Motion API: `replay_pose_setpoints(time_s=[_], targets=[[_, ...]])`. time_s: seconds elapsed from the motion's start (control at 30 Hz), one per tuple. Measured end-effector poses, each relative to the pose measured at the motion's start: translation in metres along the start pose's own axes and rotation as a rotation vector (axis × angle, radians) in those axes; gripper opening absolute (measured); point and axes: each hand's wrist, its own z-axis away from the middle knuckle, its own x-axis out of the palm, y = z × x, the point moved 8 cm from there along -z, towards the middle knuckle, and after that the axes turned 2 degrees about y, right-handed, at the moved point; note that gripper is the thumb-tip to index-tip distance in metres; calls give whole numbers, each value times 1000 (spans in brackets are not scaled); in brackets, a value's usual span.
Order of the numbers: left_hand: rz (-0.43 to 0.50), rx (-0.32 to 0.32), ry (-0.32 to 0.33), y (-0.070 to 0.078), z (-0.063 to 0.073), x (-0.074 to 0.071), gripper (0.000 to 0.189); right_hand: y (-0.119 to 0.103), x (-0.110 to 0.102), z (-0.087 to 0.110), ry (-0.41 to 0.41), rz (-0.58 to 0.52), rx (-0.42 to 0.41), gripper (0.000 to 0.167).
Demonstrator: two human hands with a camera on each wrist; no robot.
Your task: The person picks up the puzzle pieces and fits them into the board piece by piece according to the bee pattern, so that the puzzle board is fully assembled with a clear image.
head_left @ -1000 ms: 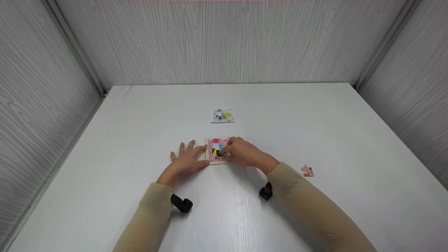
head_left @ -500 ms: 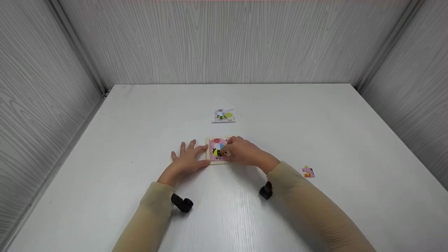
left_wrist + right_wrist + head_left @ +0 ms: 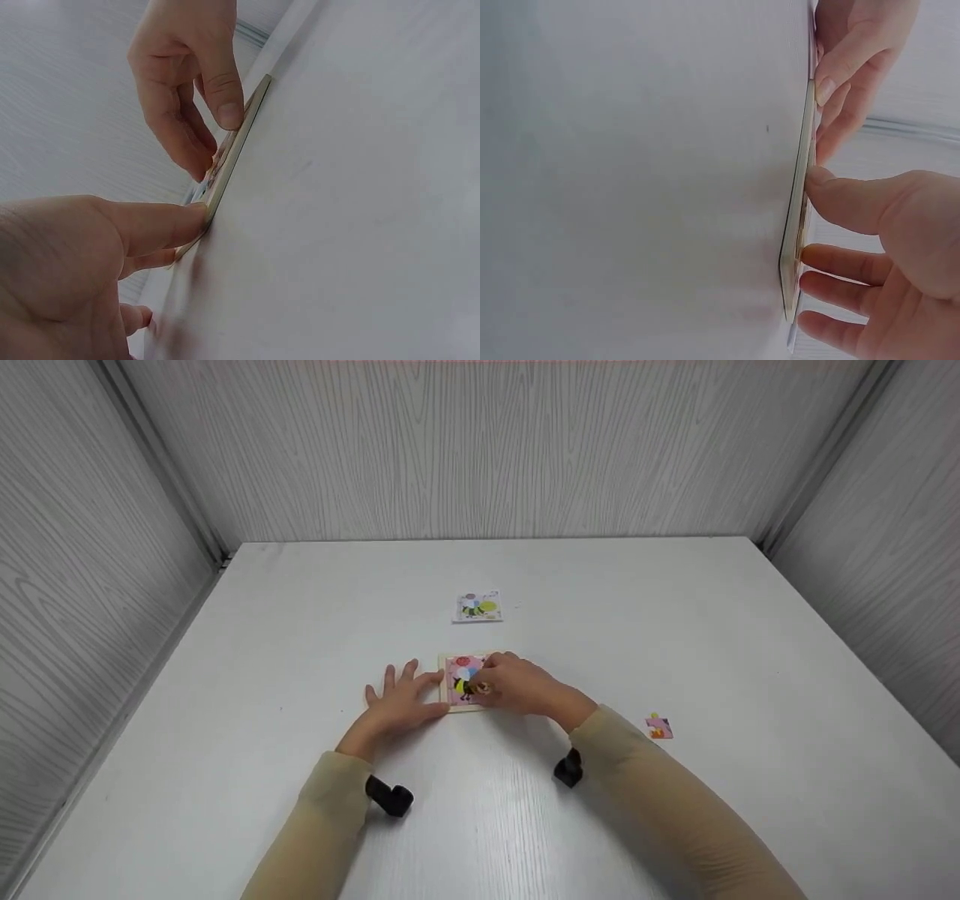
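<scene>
A small wooden-framed jigsaw puzzle [image 3: 460, 667] with a pink bee picture lies flat on the table in the head view. My left hand [image 3: 405, 703] rests along its left side, fingers spread, with index finger and thumb touching the frame. Over the right half is my right hand [image 3: 517, 686], which hides that part of the picture. In the right wrist view its thumb and fingertips [image 3: 810, 253] press on the puzzle's face, set apart from each other. The left wrist view shows the frame [image 3: 238, 150] edge-on, with both hands touching it.
Beyond the puzzle lies a square card [image 3: 478, 607] with a matching bee picture. A loose pink puzzle piece [image 3: 659, 727] with a yellow knob lies at the right, near the right sleeve. Grey panels [image 3: 480, 450] enclose the white table at the back and sides.
The right hand's fingertips have shifted very slightly on the puzzle. The left hand, the card and the loose piece stay where they were.
</scene>
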Motion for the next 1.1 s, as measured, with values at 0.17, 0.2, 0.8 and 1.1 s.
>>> replay_pose_setpoints(time_s=[0.17,0.2,0.8,1.1], targets=[[-11,-8,0,-1,1,-3,63,-6,-3,5,-9,24,-36,28],[-12,-9,-1,-1,1,-2,63,-6,-3,5,-14,32,-26,27],[-8,-20,-8,-2,0,-2,64,0,-5,14,-34,7,25,35],[25,-27,5,-3,2,0,65,19,-22,49,53,-72,12,33]])
